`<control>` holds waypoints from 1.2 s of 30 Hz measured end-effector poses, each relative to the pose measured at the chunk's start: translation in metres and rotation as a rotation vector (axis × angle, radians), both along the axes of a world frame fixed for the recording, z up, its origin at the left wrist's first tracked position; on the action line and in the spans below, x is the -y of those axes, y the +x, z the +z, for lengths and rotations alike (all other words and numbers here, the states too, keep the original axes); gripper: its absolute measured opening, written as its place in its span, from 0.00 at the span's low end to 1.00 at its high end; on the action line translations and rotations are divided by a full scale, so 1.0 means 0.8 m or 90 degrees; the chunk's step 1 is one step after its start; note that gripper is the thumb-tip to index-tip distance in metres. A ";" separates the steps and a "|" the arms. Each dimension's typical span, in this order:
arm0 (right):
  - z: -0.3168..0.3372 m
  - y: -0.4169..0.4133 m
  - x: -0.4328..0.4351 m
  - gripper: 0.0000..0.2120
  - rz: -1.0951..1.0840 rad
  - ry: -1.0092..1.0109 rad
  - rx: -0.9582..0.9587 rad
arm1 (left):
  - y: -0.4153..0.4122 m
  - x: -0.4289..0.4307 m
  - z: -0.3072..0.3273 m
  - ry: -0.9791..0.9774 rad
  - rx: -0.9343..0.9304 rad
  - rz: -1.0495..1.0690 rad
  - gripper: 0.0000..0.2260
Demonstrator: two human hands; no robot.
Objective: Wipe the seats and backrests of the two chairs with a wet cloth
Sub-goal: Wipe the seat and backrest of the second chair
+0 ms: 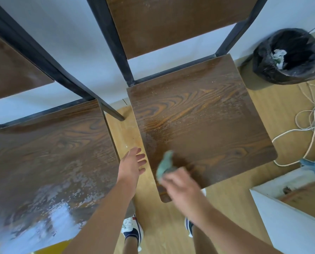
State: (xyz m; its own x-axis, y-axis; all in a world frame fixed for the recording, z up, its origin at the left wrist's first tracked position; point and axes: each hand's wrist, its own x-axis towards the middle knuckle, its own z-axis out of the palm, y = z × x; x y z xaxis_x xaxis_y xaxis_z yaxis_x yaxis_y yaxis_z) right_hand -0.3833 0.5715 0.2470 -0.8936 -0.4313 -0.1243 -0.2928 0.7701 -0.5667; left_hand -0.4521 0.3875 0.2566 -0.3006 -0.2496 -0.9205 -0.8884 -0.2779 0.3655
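Two chairs before us. Our right hand (180, 182) grips cloth (166, 165) on right seat (204, 125), near front left corner. Left hand (133, 165) spread wide, empty, over gap. Risk: backrest (171, 22) speckled, easily missed; left seat (48, 153) streaky wet.

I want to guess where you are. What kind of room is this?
Probably a plain indoor room, maybe an office or classroom: two wooden chairs against a white wall, a lined bin, loose cord on the floor.
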 end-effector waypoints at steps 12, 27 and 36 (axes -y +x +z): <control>0.010 -0.027 0.026 0.14 0.157 0.006 0.025 | 0.002 0.004 0.000 0.003 0.002 0.009 0.17; -0.006 -0.161 0.011 0.18 0.139 0.082 -0.141 | -0.029 0.007 -0.001 -0.041 -0.032 0.009 0.15; 0.014 -0.301 -0.220 0.13 -0.518 0.306 -0.096 | -0.050 0.014 -0.003 -0.041 -0.063 0.036 0.15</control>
State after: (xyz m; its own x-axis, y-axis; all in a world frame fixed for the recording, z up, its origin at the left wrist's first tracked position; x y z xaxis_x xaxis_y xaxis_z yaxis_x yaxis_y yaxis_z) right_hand -0.6243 0.7473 0.2585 -0.9183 0.3956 0.0151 0.3900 0.9105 -0.1375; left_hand -0.4919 0.3762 0.2539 -0.3724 -0.3259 -0.8690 -0.8307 -0.3006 0.4686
